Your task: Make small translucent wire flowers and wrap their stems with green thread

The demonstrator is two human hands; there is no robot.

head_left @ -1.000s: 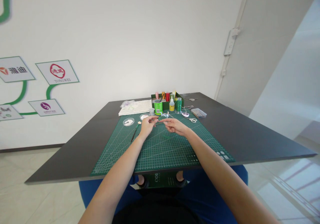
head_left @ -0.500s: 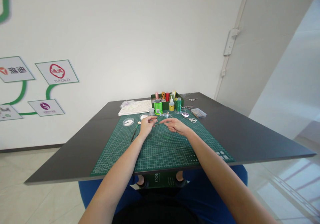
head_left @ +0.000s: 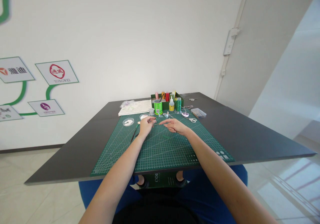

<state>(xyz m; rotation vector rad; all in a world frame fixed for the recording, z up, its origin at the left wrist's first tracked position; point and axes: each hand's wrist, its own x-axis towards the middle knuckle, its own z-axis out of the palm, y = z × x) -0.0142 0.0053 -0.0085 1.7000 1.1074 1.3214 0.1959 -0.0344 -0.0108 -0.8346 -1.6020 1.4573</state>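
Observation:
Over the green cutting mat (head_left: pixel 160 154), my left hand (head_left: pixel 146 126) is closed in a pinch on one end of a thin wire-like stem (head_left: pixel 156 124). At the stem's other end is my right hand (head_left: pixel 175 126), index finger stretched along it and the remaining fingers curled; the thumb's contact is hard to make out. A loose bit of green thread (head_left: pixel 166 137) lies on the mat below the hands. Left of my left wrist rests a dark slim tool (head_left: pixel 133 135). Small pale pieces (head_left: pixel 167 115) lie just beyond my fingertips.
Behind the hands stand a green can (head_left: pixel 158 107), a glue bottle (head_left: pixel 171 105), a green thread spool (head_left: pixel 178 104) and a box of spools (head_left: pixel 153 97). Scissors (head_left: pixel 192 120) and a clear plastic case (head_left: pixel 198 113) lie right. Shallow dishes (head_left: pixel 128 122) and white sheets (head_left: pixel 135 107) are left.
Both hands have shifted very slightly left, with the thin stem still between them. The other things on the table have stayed put.

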